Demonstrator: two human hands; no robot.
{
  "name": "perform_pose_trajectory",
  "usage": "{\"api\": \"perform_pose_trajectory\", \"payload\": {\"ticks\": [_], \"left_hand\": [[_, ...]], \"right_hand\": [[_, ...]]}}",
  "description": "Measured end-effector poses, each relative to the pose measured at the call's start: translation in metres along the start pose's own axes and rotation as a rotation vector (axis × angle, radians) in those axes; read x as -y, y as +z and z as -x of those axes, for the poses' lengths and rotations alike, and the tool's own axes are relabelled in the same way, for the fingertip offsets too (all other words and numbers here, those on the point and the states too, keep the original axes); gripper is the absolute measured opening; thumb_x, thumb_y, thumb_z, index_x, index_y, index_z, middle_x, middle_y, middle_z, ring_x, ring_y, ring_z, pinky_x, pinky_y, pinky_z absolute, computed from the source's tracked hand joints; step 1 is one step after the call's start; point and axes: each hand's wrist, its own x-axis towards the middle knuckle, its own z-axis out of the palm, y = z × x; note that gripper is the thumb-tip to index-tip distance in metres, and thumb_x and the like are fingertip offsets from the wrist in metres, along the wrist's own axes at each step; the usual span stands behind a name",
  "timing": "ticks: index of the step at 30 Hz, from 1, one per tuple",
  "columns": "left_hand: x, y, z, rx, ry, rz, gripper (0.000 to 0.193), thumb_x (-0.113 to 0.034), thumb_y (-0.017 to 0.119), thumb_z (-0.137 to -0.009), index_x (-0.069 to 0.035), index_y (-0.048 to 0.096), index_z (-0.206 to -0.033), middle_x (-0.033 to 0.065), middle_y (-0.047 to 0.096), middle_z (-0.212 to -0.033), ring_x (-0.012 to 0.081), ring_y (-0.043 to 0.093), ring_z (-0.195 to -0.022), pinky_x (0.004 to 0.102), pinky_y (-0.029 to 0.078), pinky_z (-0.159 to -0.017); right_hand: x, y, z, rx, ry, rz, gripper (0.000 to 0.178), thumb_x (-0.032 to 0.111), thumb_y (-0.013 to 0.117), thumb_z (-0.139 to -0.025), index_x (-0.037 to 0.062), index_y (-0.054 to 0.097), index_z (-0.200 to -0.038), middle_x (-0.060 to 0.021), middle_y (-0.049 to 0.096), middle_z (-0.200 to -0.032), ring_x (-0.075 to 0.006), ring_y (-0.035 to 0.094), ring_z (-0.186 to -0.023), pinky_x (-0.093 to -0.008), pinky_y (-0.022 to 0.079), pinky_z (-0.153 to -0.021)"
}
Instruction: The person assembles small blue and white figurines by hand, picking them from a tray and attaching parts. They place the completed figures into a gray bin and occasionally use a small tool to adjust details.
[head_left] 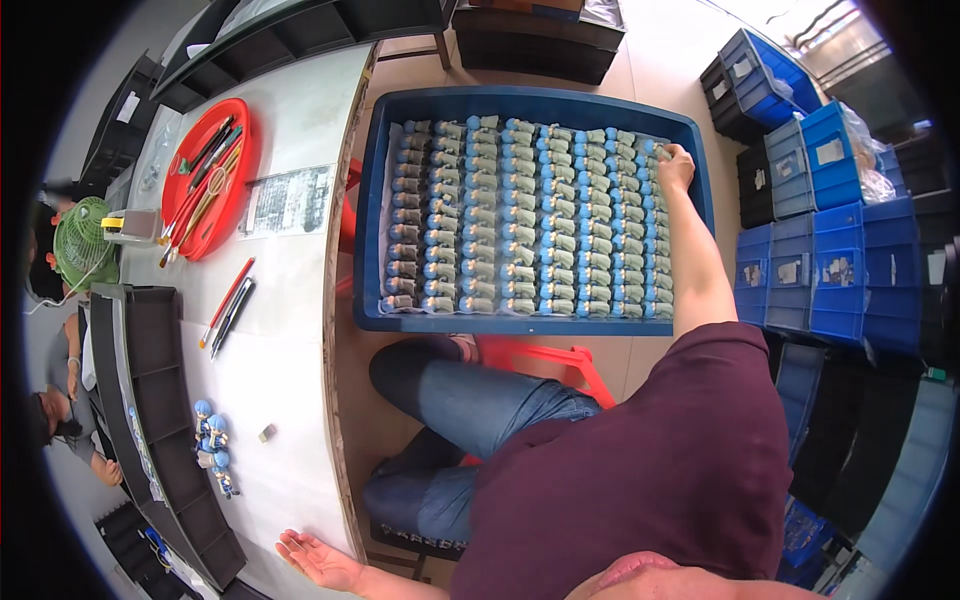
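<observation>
- In the upper middle of the frame, small figures with blue heads and grey-green bodies (520,215) lie in rows inside a large, dark-blue, rectangular plastic tray (530,325).
- Their long axes run roughly across the frame, most of the blue heads pointing left and the bodies right; the rows are stacked from top to bottom.
- At the tray's upper right, your right hand (677,168) covers part of the last column, and your forearm passes over the tray's right end. You cannot tell whether your fingers grip a figure or only touch one.
- The figures' finer details are too small to make out.
- Your right arm reaches up the frame from a dark maroon sleeve (715,365), wrist bent and fingers curled downward.
- Your left hand (320,562) is at the lower left, palm up beside the edge of the white surface (290,375), its fingers loosely apart and half bent. Your left forearm is cut off by the lower edge.
</observation>
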Motion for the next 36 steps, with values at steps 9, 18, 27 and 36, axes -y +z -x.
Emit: {"api": "perform_pose_trajectory", "payload": {"ticks": [9,18,27,36], "left_hand": [[-0.002,0.002,0.005,-0.023,0.020,-0.025,0.034,-0.009,0.045,-0.090,0.006,0.040,-0.120,0.0170,0.050,-0.115,0.0232,0.044,-0.112,0.0296,0.038,-0.090],[0.002,-0.003,-0.001,0.005,-0.010,-0.116,0.027,-0.006,0.045,-0.090,0.007,0.044,-0.114,0.0156,0.051,-0.109,0.0202,0.048,-0.103,0.0274,0.040,-0.085],[0.001,-0.014,-0.001,0.016,-0.007,-0.198,0.026,-0.005,0.045,-0.090,0.006,0.045,-0.113,0.0140,0.052,-0.108,0.0180,0.049,-0.101,0.0259,0.039,-0.085],[0.002,-0.010,-0.004,0.073,-0.003,-0.185,0.025,-0.005,0.042,-0.091,0.006,0.048,-0.113,0.0118,0.056,-0.104,0.0186,0.051,-0.101,0.0256,0.040,-0.086]], "right_hand": [[0.024,0.007,-0.018,0.326,0.034,0.183,0.034,0.012,0.060,-0.067,0.0157,0.063,-0.101,-0.0135,0.061,-0.102,-0.0265,0.057,-0.100,-0.0338,0.044,-0.088],[0.025,-0.070,0.013,0.272,-0.555,-0.146,0.025,0.000,0.049,-0.075,0.0052,0.063,-0.095,-0.0155,0.062,-0.096,-0.0303,0.058,-0.094,-0.0352,0.046,-0.082],[-0.020,-0.148,0.165,0.671,-0.570,-0.166,0.016,-0.003,0.050,-0.070,0.0041,0.064,-0.074,-0.0100,0.057,-0.076,-0.0272,0.055,-0.080,-0.0348,0.045,-0.074],[-0.018,-0.152,0.173,0.522,-0.637,0.063,0.011,0.003,0.055,-0.068,0.0050,0.065,-0.065,-0.0072,0.057,-0.093,-0.0268,0.049,-0.097,-0.0351,0.044,-0.078]]}}
